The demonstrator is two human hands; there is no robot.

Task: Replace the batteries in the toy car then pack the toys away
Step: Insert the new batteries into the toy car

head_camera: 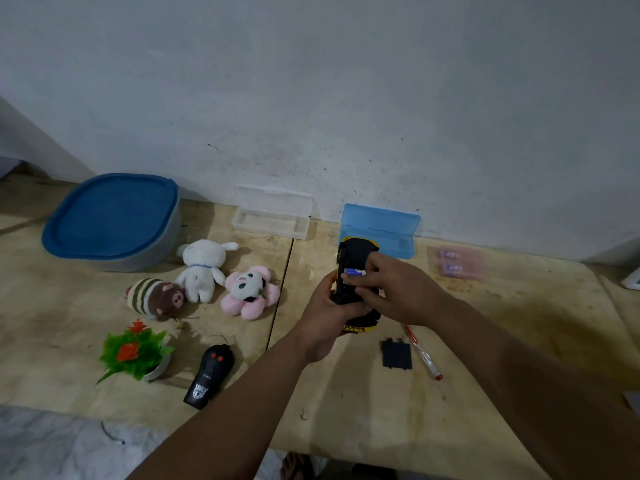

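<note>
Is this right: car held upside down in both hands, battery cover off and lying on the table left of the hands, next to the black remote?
Not quite. The head view shows the flat black battery cover lying right of the hands, beside the red-tipped clear screwdriver, not next to the black remote control. The rest holds: the left hand and right hand hold the yellow-and-black toy car underside up.

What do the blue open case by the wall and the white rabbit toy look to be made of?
Blue open rectangular case: apparently hard translucent plastic, since the wall's tone shows faintly through its smooth raised lid. White rabbit toy: plush fabric, judging by its fuzzy matte surface and soft rounded limbs.
</note>
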